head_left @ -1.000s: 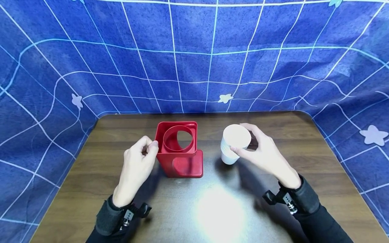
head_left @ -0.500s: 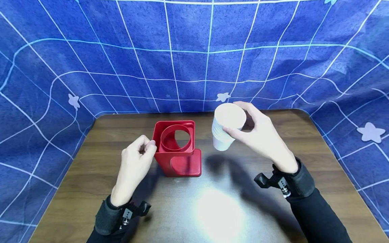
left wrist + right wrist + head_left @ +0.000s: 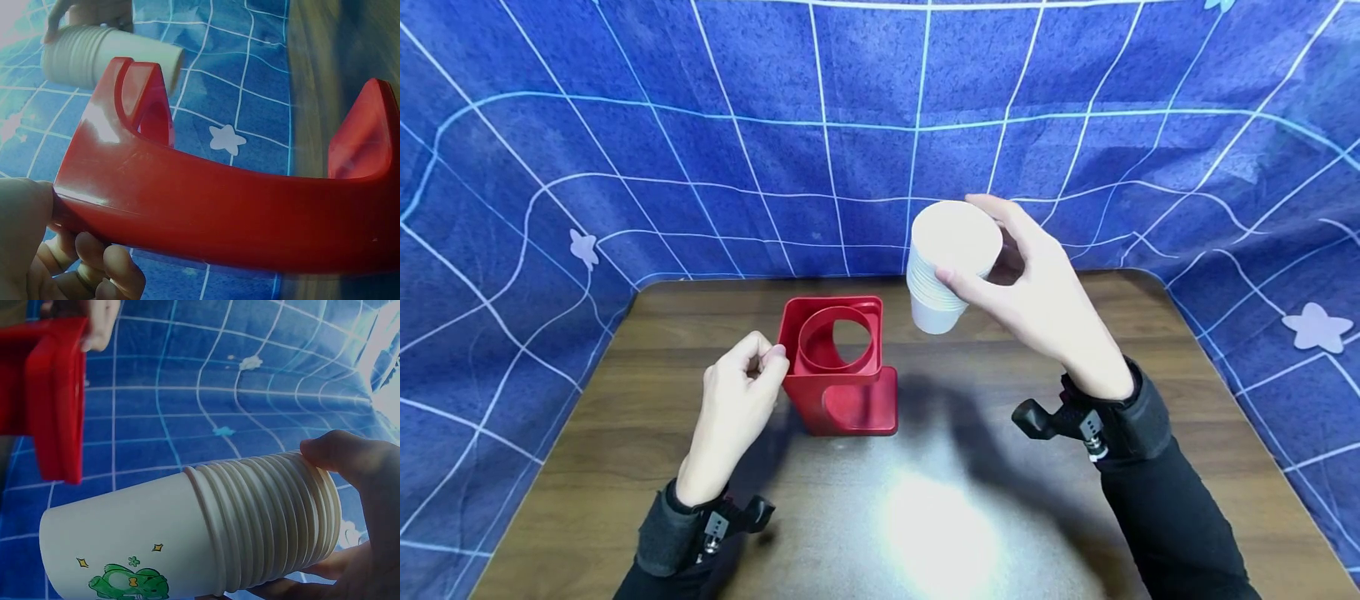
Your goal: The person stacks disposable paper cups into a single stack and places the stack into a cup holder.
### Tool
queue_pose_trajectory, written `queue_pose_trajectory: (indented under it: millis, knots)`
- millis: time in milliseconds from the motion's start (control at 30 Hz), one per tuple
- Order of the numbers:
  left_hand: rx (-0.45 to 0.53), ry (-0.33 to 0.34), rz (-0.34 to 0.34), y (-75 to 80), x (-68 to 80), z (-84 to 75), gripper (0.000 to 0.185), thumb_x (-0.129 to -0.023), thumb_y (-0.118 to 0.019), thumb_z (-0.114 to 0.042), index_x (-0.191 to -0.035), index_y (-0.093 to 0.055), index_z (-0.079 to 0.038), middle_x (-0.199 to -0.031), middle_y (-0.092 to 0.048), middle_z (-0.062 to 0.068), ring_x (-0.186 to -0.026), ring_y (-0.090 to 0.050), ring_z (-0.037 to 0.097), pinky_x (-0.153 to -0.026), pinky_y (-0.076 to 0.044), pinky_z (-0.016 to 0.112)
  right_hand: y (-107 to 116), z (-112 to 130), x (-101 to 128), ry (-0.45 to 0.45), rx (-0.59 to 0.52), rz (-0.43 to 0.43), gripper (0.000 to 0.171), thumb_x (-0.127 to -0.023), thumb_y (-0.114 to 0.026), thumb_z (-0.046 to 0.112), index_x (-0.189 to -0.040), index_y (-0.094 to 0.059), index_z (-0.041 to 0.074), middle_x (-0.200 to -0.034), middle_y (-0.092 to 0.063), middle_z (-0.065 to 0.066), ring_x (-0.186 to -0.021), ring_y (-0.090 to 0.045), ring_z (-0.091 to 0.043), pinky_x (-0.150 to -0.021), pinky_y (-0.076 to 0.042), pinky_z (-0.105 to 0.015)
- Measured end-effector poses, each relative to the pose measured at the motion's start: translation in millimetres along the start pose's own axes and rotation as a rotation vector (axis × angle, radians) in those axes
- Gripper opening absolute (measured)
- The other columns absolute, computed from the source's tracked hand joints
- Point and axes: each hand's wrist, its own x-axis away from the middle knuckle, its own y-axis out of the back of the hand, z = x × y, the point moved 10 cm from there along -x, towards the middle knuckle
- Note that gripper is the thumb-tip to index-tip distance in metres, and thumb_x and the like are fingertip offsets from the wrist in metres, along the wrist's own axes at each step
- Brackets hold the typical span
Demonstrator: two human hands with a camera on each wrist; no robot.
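Observation:
A stack of white paper cups (image 3: 936, 287) is held up off the table by my right hand (image 3: 1037, 287), thumb and fingers around the upper rims. In the right wrist view the lowest cup (image 3: 131, 531) bears a printed green cartoon animal. A red plastic holder (image 3: 850, 408) stands on the table to the left of the cups. Its top has a square rim with a round ring (image 3: 808, 342) inside. My left hand (image 3: 737, 408) pinches the holder's left rim between thumb and fingers; the left wrist view shows the thumb and fingertips at the holder's upper edge (image 3: 87, 181).
The wooden table (image 3: 625, 433) has rounded back corners and a bright glare near its front. A blue cloth (image 3: 775, 150) with white grid lines and stars hangs behind and at both sides. Each wrist wears a black strap with a small camera.
My right hand has lifted the cup stack off the table and carried it up and a little to the left. The left hand and the red holder stay where they were.

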Motion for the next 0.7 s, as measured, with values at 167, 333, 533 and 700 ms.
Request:
queue_pose_trajectory:
  millis: [167,333,533,700]
  knots:
    - [0.011,-0.001,0.007,-0.7,-0.3,-0.1,0.025,-0.103,-0.053,-0.021,-0.079,-0.053,-0.015,-0.059,-0.053,0.005,-0.054,-0.053,0.02,-0.046,-0.039,0.028,-9.4,17.6,-8.1,0.046,-0.037,0.02,0.064,-0.088,-0.081,0.022,-0.145,-0.053,0.019,-0.123,-0.067,-0.001,-0.101,-0.07,-0.017,-0.087,-0.059,-0.028]
    - [0.021,-0.002,-0.003,-0.5,-0.1,-0.1,0.026,-0.103,-0.054,-0.02,-0.078,-0.053,-0.016,-0.058,-0.054,0.004,-0.053,-0.054,0.021,-0.046,-0.039,0.028,-22.4,33.3,-13.4,0.104,-0.095,0.052,0.062,-0.087,-0.081,0.018,-0.143,-0.054,0.016,-0.127,-0.066,0.0,-0.101,-0.07,-0.017,-0.086,-0.058,-0.032]
    - [0.033,-0.004,-0.006,-0.2,0.0,0.0,0.026,-0.103,-0.054,-0.02,-0.078,-0.054,-0.016,-0.058,-0.054,0.004,-0.052,-0.054,0.021,-0.045,-0.039,0.028,-43.1,49.4,-15.6,0.174,-0.201,0.104,0.062,-0.085,-0.082,0.011,-0.141,-0.055,0.011,-0.129,-0.066,-0.003,-0.103,-0.071,-0.018,-0.085,-0.06,-0.036]
    - [0.043,-0.002,-0.007,-0.4,-0.1,0.4,0.026,-0.103,-0.054,-0.02,-0.077,-0.054,-0.016,-0.057,-0.054,0.004,-0.052,-0.055,0.02,-0.045,-0.04,0.028,-63.8,58.3,-17.2,0.218,-0.249,0.148,0.061,-0.086,-0.082,0.01,-0.14,-0.054,0.009,-0.127,-0.068,-0.004,-0.101,-0.072,-0.016,-0.084,-0.061,-0.036]
